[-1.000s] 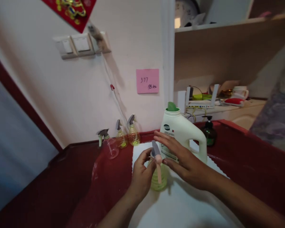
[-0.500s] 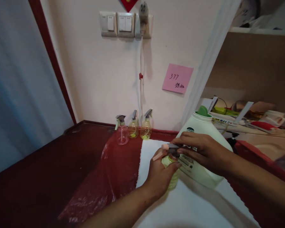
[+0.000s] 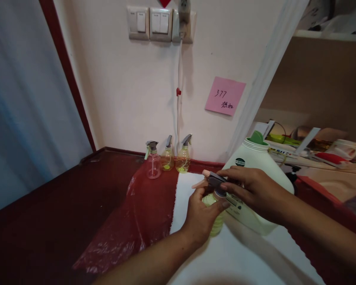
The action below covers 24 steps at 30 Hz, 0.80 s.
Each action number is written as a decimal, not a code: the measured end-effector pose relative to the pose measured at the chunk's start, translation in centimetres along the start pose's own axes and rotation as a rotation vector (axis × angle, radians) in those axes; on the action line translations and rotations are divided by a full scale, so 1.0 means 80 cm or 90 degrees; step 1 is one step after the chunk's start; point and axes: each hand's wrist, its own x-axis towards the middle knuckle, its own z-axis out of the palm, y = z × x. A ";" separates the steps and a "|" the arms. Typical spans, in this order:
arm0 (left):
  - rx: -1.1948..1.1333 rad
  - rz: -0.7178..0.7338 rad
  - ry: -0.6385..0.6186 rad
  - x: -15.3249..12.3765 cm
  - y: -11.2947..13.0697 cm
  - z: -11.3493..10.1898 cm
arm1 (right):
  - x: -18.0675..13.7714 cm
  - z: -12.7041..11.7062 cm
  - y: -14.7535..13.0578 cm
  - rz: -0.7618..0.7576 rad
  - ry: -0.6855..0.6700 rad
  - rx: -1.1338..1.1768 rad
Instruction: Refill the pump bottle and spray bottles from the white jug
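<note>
My left hand (image 3: 201,217) is wrapped round a yellow-green spray bottle (image 3: 217,227) that stands on a white cloth (image 3: 225,261). At its neck is a grey trigger spray head (image 3: 216,181) with a pinkish nozzle and lever pointing left. The fingers of my right hand (image 3: 249,184) are closed on that spray head from the right. Directly behind my right hand stands a large pale green jug (image 3: 264,170), a green piece showing in its open mouth. My palm hides much of the small bottle.
Three spray bottles stand by the wall: a pink one (image 3: 153,166) and two yellow ones, one yellow bottle (image 3: 183,160) nearest the cloth. Crumpled clear plastic (image 3: 118,237) lies on the dark red tabletop (image 3: 62,198). A cluttered shelf (image 3: 329,166) is at right.
The spray head has turned a little, its nozzle now angled up and to the back left. My right hand has shifted slightly with it, and the view has moved slightly.
</note>
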 end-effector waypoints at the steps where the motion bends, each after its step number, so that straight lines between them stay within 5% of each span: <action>1: 0.002 0.003 0.001 0.001 -0.001 0.000 | 0.001 0.000 -0.002 0.022 -0.004 -0.002; 12: 0.038 -0.023 0.072 0.000 -0.007 0.006 | -0.002 0.010 -0.003 0.069 0.017 -0.036; 19: 0.149 0.022 -0.045 -0.001 -0.011 -0.011 | -0.003 0.008 0.000 0.056 0.002 -0.014; 24: 0.069 -0.029 -0.080 0.005 -0.005 -0.013 | -0.003 0.008 -0.002 0.056 0.009 -0.009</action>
